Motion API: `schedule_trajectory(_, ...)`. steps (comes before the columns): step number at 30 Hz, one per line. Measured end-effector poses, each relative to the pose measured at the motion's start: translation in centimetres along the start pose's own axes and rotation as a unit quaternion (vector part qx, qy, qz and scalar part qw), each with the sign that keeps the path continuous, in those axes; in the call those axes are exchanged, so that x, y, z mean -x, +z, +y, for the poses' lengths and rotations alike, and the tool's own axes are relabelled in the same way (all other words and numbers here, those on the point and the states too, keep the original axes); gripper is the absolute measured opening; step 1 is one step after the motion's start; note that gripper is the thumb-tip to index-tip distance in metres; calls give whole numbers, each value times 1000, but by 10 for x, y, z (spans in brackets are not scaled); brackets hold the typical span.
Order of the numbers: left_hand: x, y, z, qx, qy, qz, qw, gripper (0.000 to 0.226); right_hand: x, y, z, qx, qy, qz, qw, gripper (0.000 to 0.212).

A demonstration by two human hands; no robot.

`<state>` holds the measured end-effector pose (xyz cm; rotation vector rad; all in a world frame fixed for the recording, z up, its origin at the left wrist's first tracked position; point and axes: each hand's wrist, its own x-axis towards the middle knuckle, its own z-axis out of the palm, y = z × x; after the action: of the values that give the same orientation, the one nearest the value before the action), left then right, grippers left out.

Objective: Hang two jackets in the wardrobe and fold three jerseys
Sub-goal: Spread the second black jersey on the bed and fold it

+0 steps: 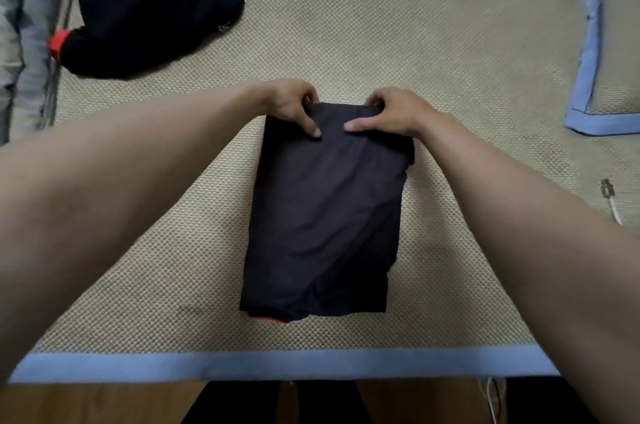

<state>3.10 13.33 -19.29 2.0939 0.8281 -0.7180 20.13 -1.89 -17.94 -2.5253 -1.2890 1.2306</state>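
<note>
While folded jersey [325, 209] lies flat on mat [450, 42], L grip [294, 108] & R grip [391, 112] both pinch its far edge.

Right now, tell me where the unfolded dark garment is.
The unfolded dark garment lies crumpled at the head view's upper left on the woven mat, beyond the left hand and apart from the folded jersey.

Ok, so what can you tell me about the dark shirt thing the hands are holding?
The folded jersey is dark, nearly black, soft thin cloth with light creases. It is folded into a tall rectangle and lies flat on the woven beige mat. A bit of orange-red trim peeks out at its near bottom edge. The left hand and right hand pinch its far corners, thumbs pressed on top.
</note>
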Motion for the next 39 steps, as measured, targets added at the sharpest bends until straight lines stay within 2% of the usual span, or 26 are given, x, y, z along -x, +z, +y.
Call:
schedule_trajectory(3, -9, 0, 1, 68, -5, -85, 994, 38, -7, 4, 0, -91, 11, -6, 996, 80)
schedule_trajectory(6, 2, -6, 2, 106, 17, -116, 987, 37, 7, 1, 2, -138, -4, -15, 990, 56)
schedule_trajectory(9, 29, -12, 6, 108, 66, -104, 986, 33, 32, -5, -2, -132, -67, -11, 989, 50)
schedule_trajectory(11, 60, -12, 9, 60, 115, -58, 990, 27, 60, -2, -6, -92, -136, 43, 985, 52)
schedule_trajectory(14, 120, 11, 4, -55, 212, -30, 975, 24, 116, 26, -4, -36, -253, 159, 954, 54)
schedule_trajectory(16, 157, 51, -9, -141, 275, -16, 951, 28, 157, 61, 6, 40, -334, 162, 928, 49)
schedule_trajectory(17, 173, 77, -18, -187, 288, -3, 939, 29, 175, 84, 13, 92, -356, 125, 921, 51)
schedule_trajectory(18, 187, 108, -30, -230, 285, -5, 930, 34, 189, 107, 19, 153, -345, 51, 925, 60)
schedule_trajectory(19, 198, 138, -40, -280, 259, -32, 924, 43, 202, 124, 22, 207, -296, -43, 932, 74)
schedule_trajectory(20, 205, 165, -47, -320, 217, -75, 919, 52, 209, 138, 26, 231, -231, -122, 937, 86)
schedule_trajectory(21, 210, 184, -51, -336, 186, -87, 919, 55, 214, 146, 28, 226, -184, -164, 943, 90)
schedule_trajectory(22, 212, 196, -52, -316, 175, -55, 931, 52, 216, 150, 27, 182, -169, -157, 956, 83)
schedule_trajectory(23, 211, 201, -49, -274, 168, 0, 947, 45, 213, 153, 25, 121, -179, -87, 972, 71)
schedule_trajectory(25, 198, 205, -38, -191, 155, 116, 962, 37, 200, 159, 21, 37, -209, 121, 970, 51)
schedule_trajectory(26, 187, 204, -27, -160, 137, 171, 962, 40, 188, 163, 18, 38, -197, 186, 962, 51)
schedule_trajectory(27, 174, 204, -15, -131, 111, 221, 960, 45, 174, 168, 17, 52, -169, 215, 960, 56)
schedule_trajectory(28, 158, 207, -5, -111, 88, 252, 957, 52, 160, 175, 16, 66, -129, 218, 965, 61)
schedule_trajectory(30, 124, 216, 4, -90, 53, 257, 961, 60, 135, 190, 20, 82, -64, 208, 973, 66)
schedule_trajectory(32, 103, 229, -8, -136, 55, 230, 962, 63, 124, 204, 38, 119, -66, 208, 969, 64)
schedule_trajectory(35, 109, 235, -51, -192, 83, 212, 955, 70, 125, 209, 80, 176, -123, 214, 953, 56)
schedule_trajectory(39, 135, 225, -70, -175, 16, 201, 964, 85, 133, 197, 96, 140, -92, 192, 967, 62)
